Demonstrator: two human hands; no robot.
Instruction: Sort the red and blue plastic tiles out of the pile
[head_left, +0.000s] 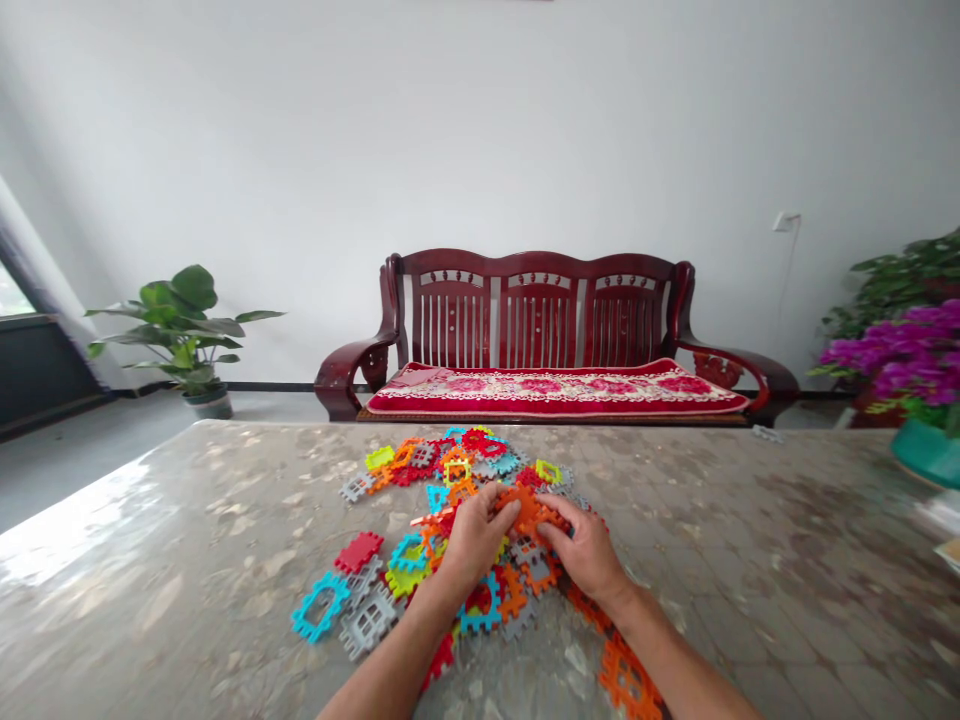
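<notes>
A heap of flat, notched plastic tiles (450,470) in orange, red, blue, grey and yellow-green lies on the marble-patterned table (187,520). Both hands meet over its middle. My left hand (472,545) and my right hand (589,550) are each closed on the same orange tile (531,510), held just above the heap. A blue frame tile (320,605) and a grey one (367,622) lie loose at the near left. Another orange tile (626,680) lies under my right forearm.
Behind the table stands a dark red wooden bench (540,320) with a red patterned cushion (555,388). A potted green plant (187,335) is on the floor at left. Purple flowers in a teal pot (926,450) sit at the table's right edge.
</notes>
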